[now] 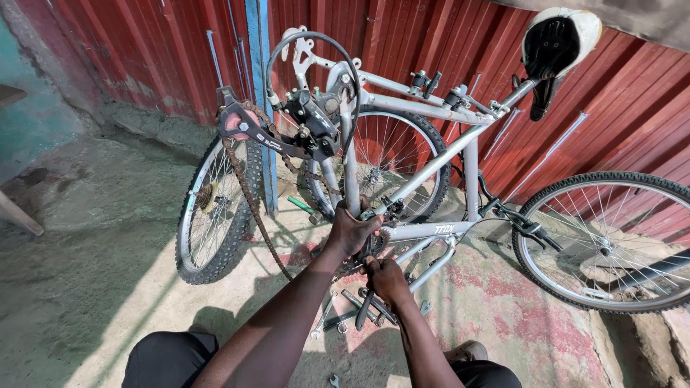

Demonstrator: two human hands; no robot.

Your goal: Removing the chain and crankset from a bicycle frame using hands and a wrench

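Both hands at the crank area of an upturned silver bike frame (pixel 431 172).

L hand (pixel 352 230) clamped round the chainring/crank (pixel 375 244) at the bottom bracket; R hand (pixel 386 279) fisted on a dark tool handle (pixel 364 307) just below; best to brace the frame w/ the L, turn steady; spanners (pixel 338 316) on patchy red-stained concrete floor (pixel 503 323); red corrugated wall (pixel 431 43) behind; loose chain (pixel 248 194) hanging.
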